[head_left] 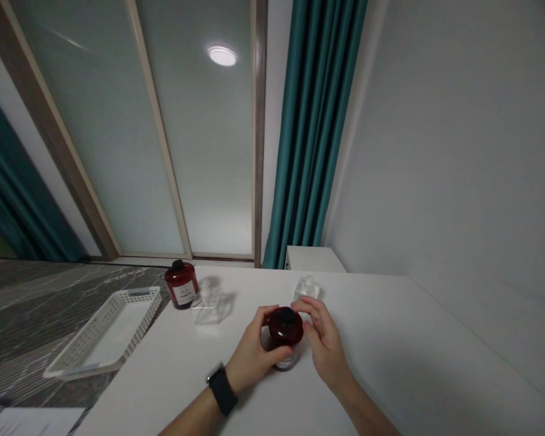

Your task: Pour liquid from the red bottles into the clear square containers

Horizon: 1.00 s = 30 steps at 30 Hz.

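A dark red bottle is found on the table, its long axis seemingly near upright. Its left side is gripped by the left hand, judged the nearer; by its upper right, the right hand is loosely curled, contact unconfirmed.

Lower centre: bottle is gleaming dark red, wearing black cap. Left of centre: second bottle is matching that red, carrying white label. Lower left: floor is showing grey, streaked paler; basket is showing white, hole-patterned. Bottom centre: watch strap is reading black. Upper centre: curtain is hanging teal.
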Motion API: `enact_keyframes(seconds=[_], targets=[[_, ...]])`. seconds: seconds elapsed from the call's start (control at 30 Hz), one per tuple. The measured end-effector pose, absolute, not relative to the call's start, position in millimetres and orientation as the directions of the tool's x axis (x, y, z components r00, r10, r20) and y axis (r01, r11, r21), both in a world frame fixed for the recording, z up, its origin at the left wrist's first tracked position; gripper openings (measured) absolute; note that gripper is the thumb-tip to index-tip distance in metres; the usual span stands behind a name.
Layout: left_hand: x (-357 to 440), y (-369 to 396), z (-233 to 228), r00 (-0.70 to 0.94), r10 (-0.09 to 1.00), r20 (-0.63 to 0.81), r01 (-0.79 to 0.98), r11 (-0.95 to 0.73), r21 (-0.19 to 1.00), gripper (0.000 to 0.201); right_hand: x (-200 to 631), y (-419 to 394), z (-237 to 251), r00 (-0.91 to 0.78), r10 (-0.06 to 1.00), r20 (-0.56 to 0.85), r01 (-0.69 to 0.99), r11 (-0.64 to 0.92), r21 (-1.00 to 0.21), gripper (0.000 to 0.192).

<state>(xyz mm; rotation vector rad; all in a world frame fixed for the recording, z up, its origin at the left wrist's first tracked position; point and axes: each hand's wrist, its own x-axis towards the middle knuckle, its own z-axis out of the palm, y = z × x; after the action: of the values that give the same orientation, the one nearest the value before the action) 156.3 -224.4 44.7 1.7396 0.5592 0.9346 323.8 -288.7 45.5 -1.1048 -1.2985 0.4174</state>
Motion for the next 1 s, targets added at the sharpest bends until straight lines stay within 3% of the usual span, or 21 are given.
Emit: enact_keyframes(seconds=[0.07,0.17,0.33,0.5,0.63,0.83,1.0], targets=[[157.9,-225.3,40.8,0.590,0.733,0.337,-0.089,-0.356,0.930,0.066,320.6,-290.1,45.6,0.220,0.828,0.516,0.282,0.452,-0.846,0.033],[156.7,-225.3,35.9,0.588,0.716,0.376,-0.080,-0.412,0.908,0.074,321.6,-288.7,42.0,0.252,0.840,0.481,0.235,0.429,-0.872,0.039],[147.2,-224.3,43.9,0.557,0.651,0.516,-0.086,-0.573,0.815,0.052,332.1,-284.8,35.4,0.185,0.890,0.417,0.173,0.389,-0.905,0.042],[144.3,-228.5,54.0,0.627,0.554,0.548,-0.123,-0.625,0.771,0.058,333.6,-283.7,35.2,0.109,0.909,0.401,0.129,0.387,-0.913,0.045],[144.9,-231.9,51.5,0.604,0.536,0.590,-0.163,-0.642,0.749,0.058,332.1,-283.0,32.5,0.120,0.902,0.415,0.161,0.395,-0.905,0.044],[139.0,-226.3,51.0,0.471,0.617,0.631,-0.134,-0.657,0.742,0.040,329.5,-281.7,25.3,0.158,0.886,0.437,0.232,0.397,-0.888,0.042],[140.6,-227.6,57.6,0.582,0.542,0.606,-0.126,-0.677,0.725,0.052,325.9,-280.0,22.8,0.144,0.875,0.462,0.261,0.416,-0.871,0.043]])
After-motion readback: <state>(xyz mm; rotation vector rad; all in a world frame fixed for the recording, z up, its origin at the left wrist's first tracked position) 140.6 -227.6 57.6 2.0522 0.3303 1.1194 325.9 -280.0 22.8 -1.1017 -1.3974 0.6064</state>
